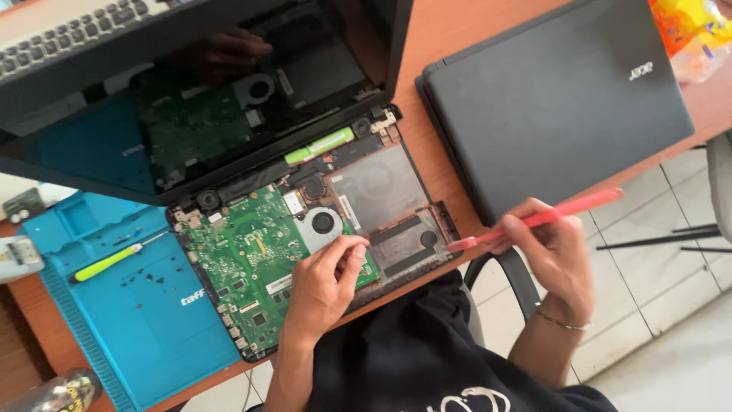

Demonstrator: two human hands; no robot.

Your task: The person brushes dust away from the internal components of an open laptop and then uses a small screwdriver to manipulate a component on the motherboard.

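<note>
The left hand rests on the opened laptop base, its wrist coming up from the lower edge of the view and its fingers curled loosely downward. The fingertips press on the green circuit board just beside the round cooling fan; the hand holds nothing, though whether it pinches some small part under the fingers is hard to tell from this angle.

The right hand is raised off the desk to the right of the base, forearm rising from the lower right with a thin bracelet at the wrist. Its fingers are closed around a long pink pry tool, gripped near the middle so that one end points toward the base's near right corner and the other slants up and away to the right.

The base lies on the wooden desk with its bottom cover off, and the screen stands tilted open behind it, reflecting the board. To the left lies a blue work mat, touching the base's edge, with a yellow-green screwdriver and a few small dark screws on it. A second, closed black laptop sits on the desk to the right, well apart from the left hand and just beyond the raised tool.
</note>
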